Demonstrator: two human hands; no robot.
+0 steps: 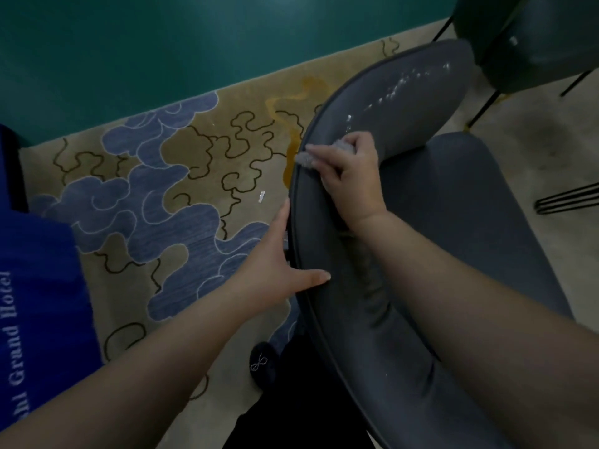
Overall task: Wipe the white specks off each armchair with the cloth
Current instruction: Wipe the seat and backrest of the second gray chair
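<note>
One cloth (324,154), bunched on the curved backrest rim of one grey armchair (447,202), white specks (398,87) just beyond it. Right hand (351,179) grips the cloth; left hand (278,264) rests flat, fingers straight, against the backrest. A second, darker chair (534,43) stands behind.

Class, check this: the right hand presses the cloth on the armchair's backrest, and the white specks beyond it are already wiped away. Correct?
Not quite. The head view shows the right hand pressing the cloth on the armchair, but the white specks beyond it are still there, not wiped away.
</note>
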